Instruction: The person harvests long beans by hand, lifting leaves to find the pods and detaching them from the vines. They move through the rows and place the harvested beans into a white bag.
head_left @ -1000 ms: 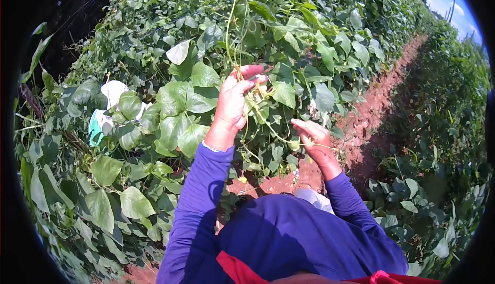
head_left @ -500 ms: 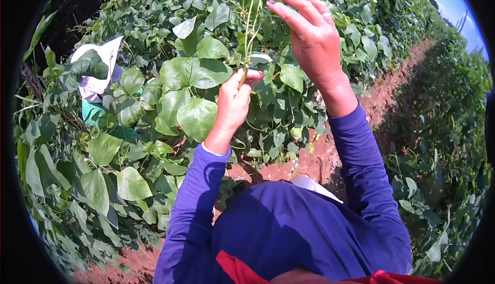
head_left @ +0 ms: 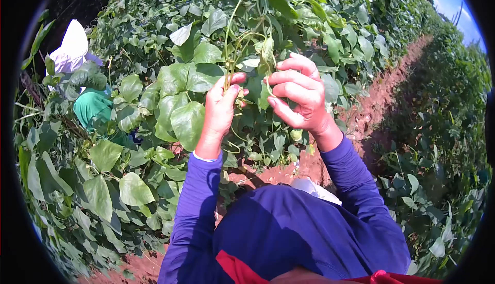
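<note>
Thin vine stems (head_left: 230, 52) run down from the top middle into my left hand (head_left: 220, 107), whose thumb and fingers are pressed together around them. My right hand (head_left: 300, 94) is just to the right, its fingers curled inward with small gaps between them. Its fingertips are beside a drooping curled leaf (head_left: 266, 57) and a thin green stem; whether they pinch the stem is hard to make out. Broad green leaves (head_left: 188, 121) lie to the left of my left hand.
At the left, a person in a white head covering (head_left: 75, 41) and green clothing (head_left: 94, 107) is partly behind leaves. Reddish soil (head_left: 368, 106) runs between the plant rows toward the upper right. Something white (head_left: 314, 189) lies below my hands.
My right hand has come down from the upper leaves, its fingers now curled. My left hand has shifted slightly left and down, still on the stems. The person at the left shows more green clothing.
</note>
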Demonstrator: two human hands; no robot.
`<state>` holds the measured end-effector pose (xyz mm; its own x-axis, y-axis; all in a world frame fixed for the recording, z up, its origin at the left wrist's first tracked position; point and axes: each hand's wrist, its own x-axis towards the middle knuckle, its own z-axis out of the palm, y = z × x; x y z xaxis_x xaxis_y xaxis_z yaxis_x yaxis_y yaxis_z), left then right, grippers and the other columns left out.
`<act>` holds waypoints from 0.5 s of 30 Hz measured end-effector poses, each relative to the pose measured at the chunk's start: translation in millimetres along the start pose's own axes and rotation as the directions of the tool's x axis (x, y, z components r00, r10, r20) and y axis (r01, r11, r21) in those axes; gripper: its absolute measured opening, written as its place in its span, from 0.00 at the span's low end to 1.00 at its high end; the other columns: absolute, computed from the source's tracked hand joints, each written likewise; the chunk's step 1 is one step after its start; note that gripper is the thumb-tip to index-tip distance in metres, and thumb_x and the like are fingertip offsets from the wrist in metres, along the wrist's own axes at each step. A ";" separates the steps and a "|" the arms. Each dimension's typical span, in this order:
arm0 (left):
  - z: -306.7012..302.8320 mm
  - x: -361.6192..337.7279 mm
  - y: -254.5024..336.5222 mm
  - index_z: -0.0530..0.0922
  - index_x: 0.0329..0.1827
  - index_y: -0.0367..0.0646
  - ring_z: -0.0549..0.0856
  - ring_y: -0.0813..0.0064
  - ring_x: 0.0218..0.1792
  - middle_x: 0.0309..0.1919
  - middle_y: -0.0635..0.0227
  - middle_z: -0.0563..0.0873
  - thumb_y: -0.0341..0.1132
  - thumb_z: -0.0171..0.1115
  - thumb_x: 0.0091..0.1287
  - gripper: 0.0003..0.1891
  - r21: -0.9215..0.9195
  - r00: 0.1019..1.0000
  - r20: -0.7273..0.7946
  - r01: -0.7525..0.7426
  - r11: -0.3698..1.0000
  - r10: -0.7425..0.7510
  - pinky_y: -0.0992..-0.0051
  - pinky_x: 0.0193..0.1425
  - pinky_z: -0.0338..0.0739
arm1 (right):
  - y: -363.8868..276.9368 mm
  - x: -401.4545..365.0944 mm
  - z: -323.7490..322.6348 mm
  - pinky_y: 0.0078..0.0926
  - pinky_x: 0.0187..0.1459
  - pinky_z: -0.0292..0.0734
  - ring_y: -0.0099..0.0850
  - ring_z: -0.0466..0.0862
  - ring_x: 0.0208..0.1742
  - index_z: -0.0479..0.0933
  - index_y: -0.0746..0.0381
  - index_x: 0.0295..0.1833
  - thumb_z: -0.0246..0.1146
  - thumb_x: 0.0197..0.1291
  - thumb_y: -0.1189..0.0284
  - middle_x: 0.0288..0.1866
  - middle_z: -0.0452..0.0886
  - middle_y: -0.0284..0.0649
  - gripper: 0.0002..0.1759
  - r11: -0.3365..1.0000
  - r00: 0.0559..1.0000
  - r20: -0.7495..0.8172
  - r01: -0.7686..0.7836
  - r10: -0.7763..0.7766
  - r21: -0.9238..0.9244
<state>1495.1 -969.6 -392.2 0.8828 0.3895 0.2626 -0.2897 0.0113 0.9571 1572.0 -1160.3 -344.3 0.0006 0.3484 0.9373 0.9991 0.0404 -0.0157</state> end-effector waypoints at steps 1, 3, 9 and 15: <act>-0.5 0.1 -4.1 0.71 0.64 0.40 0.85 0.76 0.39 0.53 0.63 0.82 0.29 0.51 0.72 0.18 -0.001 1.000 0.016 0.001 1.000 -0.001 0.80 0.33 0.81 | -5.4 -4.7 3.1 0.45 0.62 0.67 0.38 0.80 0.49 0.80 0.57 0.28 0.70 0.43 0.72 0.36 0.85 0.30 0.06 1.000 0.998 0.065 -0.004 0.005 -0.006; 3.6 -6.5 -1.6 0.67 0.67 0.41 0.85 0.77 0.37 0.54 0.62 0.81 0.29 0.51 0.72 0.20 -0.003 0.999 0.006 0.048 0.999 -0.048 0.80 0.31 0.81 | -7.1 -13.7 9.8 0.45 0.63 0.67 0.33 0.80 0.47 0.83 0.54 0.42 0.68 0.47 0.71 0.34 0.84 0.29 0.13 0.999 0.988 0.148 -0.038 0.040 -0.014; -9.1 -23.3 -7.6 0.65 0.67 0.42 0.80 0.83 0.26 0.42 0.67 0.84 0.32 0.55 0.72 0.21 -0.089 0.963 0.079 0.264 0.961 -0.257 0.83 0.21 0.76 | -22.1 -35.2 23.6 0.48 0.68 0.68 0.31 0.82 0.55 0.82 0.52 0.53 0.66 0.50 0.75 0.46 0.85 0.31 0.20 0.998 0.980 0.200 0.008 0.004 -0.060; -22.4 -51.9 6.0 0.78 0.51 0.34 0.85 0.75 0.42 0.44 0.62 0.85 0.38 0.51 0.76 0.15 -0.328 0.922 0.213 0.379 0.866 -0.323 0.78 0.45 0.79 | -51.2 -62.4 58.2 0.45 0.77 0.48 0.31 0.74 0.67 0.81 0.49 0.57 0.62 0.59 0.71 0.61 0.81 0.30 0.19 0.983 0.990 0.118 0.099 -0.081 -0.154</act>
<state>1439.3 -969.1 -402.9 0.9863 0.1596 -0.0409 -0.0375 0.4590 0.8876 1518.3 -1129.6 -422.3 -0.0853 0.4521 0.8879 0.9889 -0.0701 0.1307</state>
